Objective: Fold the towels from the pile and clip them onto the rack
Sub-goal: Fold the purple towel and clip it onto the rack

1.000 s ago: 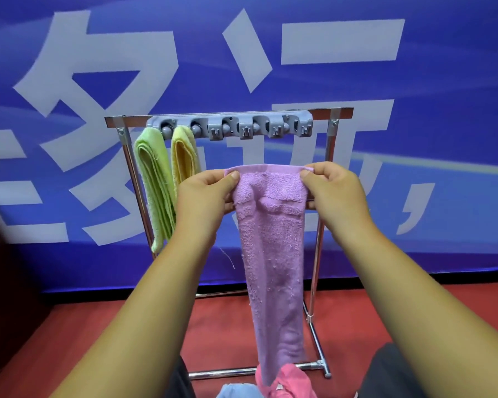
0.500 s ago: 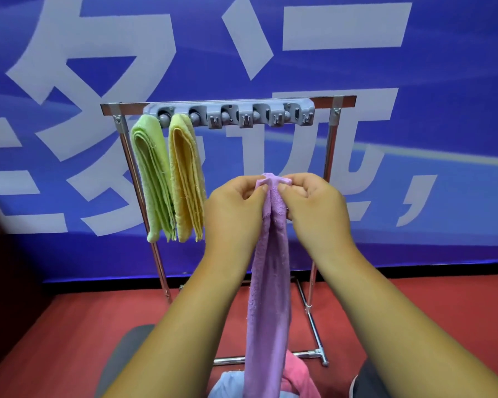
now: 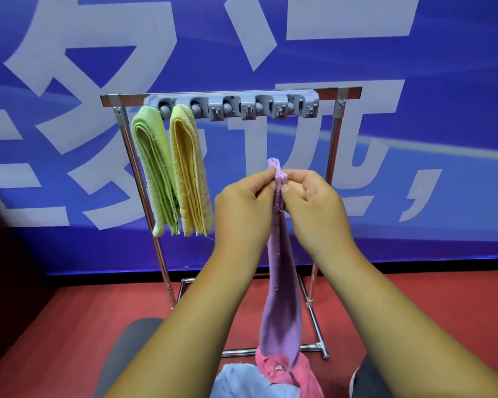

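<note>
Terry purple towel [image 3: 279, 282] hung as a narrow folded strip; your left hand [image 3: 242, 208] and right hand [image 3: 314, 202] pinched its top edge, below the rack's [image 3: 350, 91] free grey clips [image 3: 249, 109].

- Purple towel [image 3: 281, 297]: narrow folded strip, hanging from its held top end, in front of the rack's [image 3: 331, 92] middle.
- Green towel [image 3: 153, 170], yellow towel [image 3: 190, 173]: folded, clipped side by side at the rack's left end.
- Pile [image 3: 270, 374]: pink and blue towels, crumpled beneath the purple towel's tail.
</note>
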